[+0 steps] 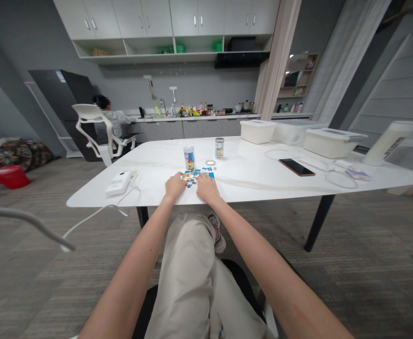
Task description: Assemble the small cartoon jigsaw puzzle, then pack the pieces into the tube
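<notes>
One white bench [252,167] spans the room; at its near edge, a curled left hand [175,186] and right hand [207,188], grip impossible to tell, flank puzzle pieces [190,177], mostly loose, so much work seems left.

Left hand [174,187], right hand [207,187], puzzle pieces [192,177] between.
</notes>
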A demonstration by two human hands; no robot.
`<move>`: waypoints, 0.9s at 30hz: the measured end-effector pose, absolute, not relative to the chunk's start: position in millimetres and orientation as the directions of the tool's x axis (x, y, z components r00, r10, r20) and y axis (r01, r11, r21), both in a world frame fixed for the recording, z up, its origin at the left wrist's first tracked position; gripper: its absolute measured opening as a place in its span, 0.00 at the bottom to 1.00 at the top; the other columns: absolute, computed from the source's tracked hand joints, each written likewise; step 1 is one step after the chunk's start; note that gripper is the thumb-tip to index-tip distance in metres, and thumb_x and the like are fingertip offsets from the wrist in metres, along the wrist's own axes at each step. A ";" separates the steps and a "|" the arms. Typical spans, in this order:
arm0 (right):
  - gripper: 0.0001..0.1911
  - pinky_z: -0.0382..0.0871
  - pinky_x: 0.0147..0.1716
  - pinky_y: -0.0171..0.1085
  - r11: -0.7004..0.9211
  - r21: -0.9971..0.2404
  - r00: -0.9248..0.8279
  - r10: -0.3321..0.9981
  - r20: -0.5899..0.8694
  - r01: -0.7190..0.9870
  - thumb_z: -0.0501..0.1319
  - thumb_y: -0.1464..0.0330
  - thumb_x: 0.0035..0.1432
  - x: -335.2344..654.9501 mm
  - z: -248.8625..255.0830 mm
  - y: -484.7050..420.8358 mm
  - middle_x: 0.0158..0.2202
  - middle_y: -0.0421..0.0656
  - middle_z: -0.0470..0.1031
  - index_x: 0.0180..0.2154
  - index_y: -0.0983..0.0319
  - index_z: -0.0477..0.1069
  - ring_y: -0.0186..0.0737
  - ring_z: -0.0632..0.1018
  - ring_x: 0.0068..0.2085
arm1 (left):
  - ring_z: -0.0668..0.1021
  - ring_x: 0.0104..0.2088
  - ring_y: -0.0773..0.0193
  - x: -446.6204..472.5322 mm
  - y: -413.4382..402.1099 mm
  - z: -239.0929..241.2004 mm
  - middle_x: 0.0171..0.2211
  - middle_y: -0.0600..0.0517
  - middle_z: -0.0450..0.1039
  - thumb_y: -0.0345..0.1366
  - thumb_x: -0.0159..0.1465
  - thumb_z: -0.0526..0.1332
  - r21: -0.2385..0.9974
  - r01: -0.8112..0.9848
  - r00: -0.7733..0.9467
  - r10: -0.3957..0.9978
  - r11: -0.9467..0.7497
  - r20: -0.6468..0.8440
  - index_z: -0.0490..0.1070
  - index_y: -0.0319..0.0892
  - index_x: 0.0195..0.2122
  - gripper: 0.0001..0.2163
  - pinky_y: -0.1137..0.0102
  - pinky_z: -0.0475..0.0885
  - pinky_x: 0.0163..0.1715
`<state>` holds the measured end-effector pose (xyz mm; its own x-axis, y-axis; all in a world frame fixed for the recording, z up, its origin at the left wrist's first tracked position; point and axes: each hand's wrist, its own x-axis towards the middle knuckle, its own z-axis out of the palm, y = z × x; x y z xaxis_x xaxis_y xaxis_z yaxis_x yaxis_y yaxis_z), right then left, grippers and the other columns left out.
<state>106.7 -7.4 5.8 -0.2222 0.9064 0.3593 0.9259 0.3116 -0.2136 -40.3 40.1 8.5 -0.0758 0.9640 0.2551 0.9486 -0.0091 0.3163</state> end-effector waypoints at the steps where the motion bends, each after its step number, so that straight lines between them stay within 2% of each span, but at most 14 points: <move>1: 0.21 0.59 0.57 0.45 0.319 -0.213 -0.226 0.901 0.370 0.923 0.47 0.76 0.62 107.4 6.5 -6.5 0.59 0.54 0.67 0.54 0.67 0.67 0.47 0.66 0.59 | 0.79 0.48 0.50 -39.9 41.4 8.2 0.47 0.42 0.78 0.32 0.64 0.53 0.274 0.962 -0.055 0.964 -0.019 0.259 0.70 0.45 0.55 0.19 0.64 0.71 0.43; 5: 0.21 0.60 0.57 0.45 0.288 -0.233 -0.183 0.903 0.388 0.929 0.48 0.73 0.63 111.6 6.8 9.9 0.59 0.53 0.67 0.55 0.66 0.66 0.47 0.67 0.59 | 0.80 0.45 0.50 -38.4 47.0 8.5 0.44 0.40 0.79 0.32 0.65 0.52 0.141 0.989 0.002 0.967 -0.039 0.254 0.72 0.44 0.54 0.18 0.64 0.72 0.42; 10: 0.23 0.58 0.59 0.46 0.280 -0.252 -0.174 0.912 0.372 0.927 0.49 0.69 0.64 114.2 4.3 49.2 0.63 0.52 0.64 0.58 0.65 0.65 0.46 0.65 0.62 | 0.80 0.44 0.52 -39.9 53.6 6.7 0.41 0.43 0.80 0.35 0.67 0.51 0.097 0.989 0.084 0.959 -0.114 0.271 0.76 0.47 0.50 0.17 0.64 0.73 0.41; 13: 0.22 0.56 0.59 0.47 0.331 -0.220 -0.241 0.904 0.354 0.918 0.49 0.66 0.65 112.7 3.8 63.7 0.61 0.51 0.67 0.57 0.64 0.67 0.46 0.67 0.61 | 0.81 0.43 0.52 -41.7 56.7 5.0 0.42 0.44 0.80 0.32 0.66 0.51 0.129 0.984 0.082 0.959 -0.121 0.271 0.75 0.48 0.50 0.17 0.64 0.73 0.41; 16: 0.21 0.57 0.57 0.46 0.375 -0.186 -0.306 0.898 0.315 0.908 0.46 0.63 0.68 112.3 4.5 64.9 0.54 0.49 0.75 0.50 0.62 0.73 0.45 0.73 0.55 | 0.80 0.44 0.53 -43.4 58.6 6.0 0.42 0.46 0.80 0.32 0.65 0.53 0.223 0.969 0.048 0.965 -0.108 0.257 0.77 0.48 0.47 0.15 0.65 0.73 0.42; 19: 0.22 0.57 0.55 0.44 0.403 -0.158 -0.341 0.886 0.315 0.902 0.45 0.63 0.69 112.4 7.7 57.9 0.49 0.48 0.78 0.43 0.62 0.76 0.44 0.75 0.52 | 0.80 0.45 0.57 -45.2 58.4 9.3 0.43 0.48 0.80 0.29 0.63 0.54 0.340 0.939 -0.032 0.966 -0.059 0.257 0.78 0.47 0.42 0.15 0.68 0.72 0.43; 21: 0.23 0.57 0.55 0.44 0.421 -0.140 -0.361 0.876 0.321 0.896 0.43 0.64 0.70 112.3 11.6 53.6 0.48 0.49 0.78 0.41 0.63 0.76 0.44 0.75 0.52 | 0.79 0.46 0.57 -45.5 57.4 11.0 0.44 0.47 0.80 0.28 0.63 0.52 0.366 0.930 -0.091 0.955 -0.020 0.283 0.77 0.45 0.44 0.15 0.68 0.72 0.44; 24: 0.23 0.56 0.57 0.45 0.397 -0.159 -0.326 0.881 0.344 0.904 0.41 0.67 0.70 115.6 19.2 54.0 0.51 0.49 0.77 0.48 0.63 0.74 0.45 0.72 0.56 | 0.80 0.46 0.53 -43.7 56.9 10.8 0.44 0.44 0.79 0.31 0.66 0.50 0.288 0.958 -0.093 0.947 0.001 0.307 0.73 0.44 0.52 0.18 0.64 0.73 0.43; 27: 0.24 0.59 0.55 0.45 0.282 -0.225 -0.202 0.926 0.320 0.933 0.38 0.69 0.70 128.8 24.4 62.8 0.55 0.49 0.74 0.55 0.61 0.68 0.46 0.70 0.59 | 0.81 0.44 0.51 -40.9 59.6 8.2 0.43 0.42 0.80 0.30 0.66 0.49 0.162 0.985 0.020 0.962 -0.066 0.271 0.73 0.45 0.54 0.19 0.62 0.73 0.41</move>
